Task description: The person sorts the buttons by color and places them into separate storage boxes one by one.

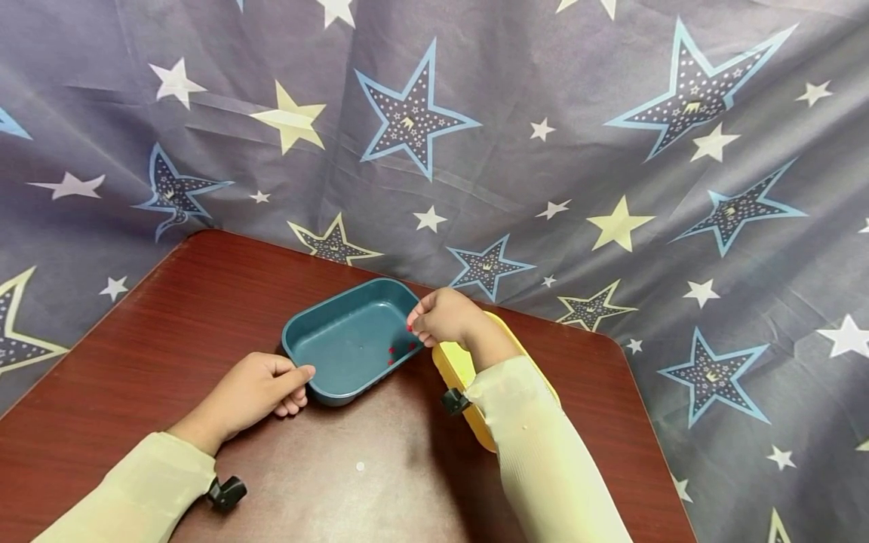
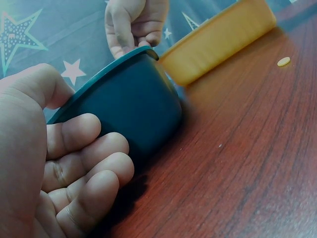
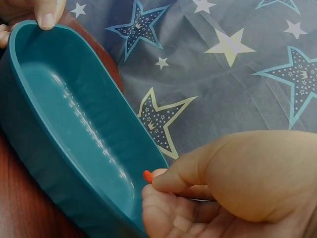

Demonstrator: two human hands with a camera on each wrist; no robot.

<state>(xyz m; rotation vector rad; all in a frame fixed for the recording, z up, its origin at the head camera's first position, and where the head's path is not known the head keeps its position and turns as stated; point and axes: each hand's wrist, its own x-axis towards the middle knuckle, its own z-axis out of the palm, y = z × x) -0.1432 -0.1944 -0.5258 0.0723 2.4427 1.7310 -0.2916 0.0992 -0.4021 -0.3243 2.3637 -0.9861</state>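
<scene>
A teal oblong plastic tray point(image 1: 353, 332) rests on the table, with several small red pieces point(image 1: 391, 350) on its floor near the right end. My left hand point(image 1: 254, 388) grips the tray's near-left corner, thumb over the rim and fingers curled against the outer wall point(image 2: 129, 99). Over the opposite end, my right hand point(image 1: 444, 313) pinches one small, smooth, bean-like red piece point(image 3: 147, 176) between thumb and fingertips. Beneath the right forearm stands a yellow tray point(image 1: 453, 362); the wrist and sleeve hide much of its inside.
The brown wooden table point(image 1: 224, 302) ends at a star-patterned grey curtain point(image 1: 509, 151) behind it. A small pale round disc point(image 1: 360, 467) lies on the tabletop in front of the teal tray. Black clips point(image 1: 227, 494) sit at both cuffs.
</scene>
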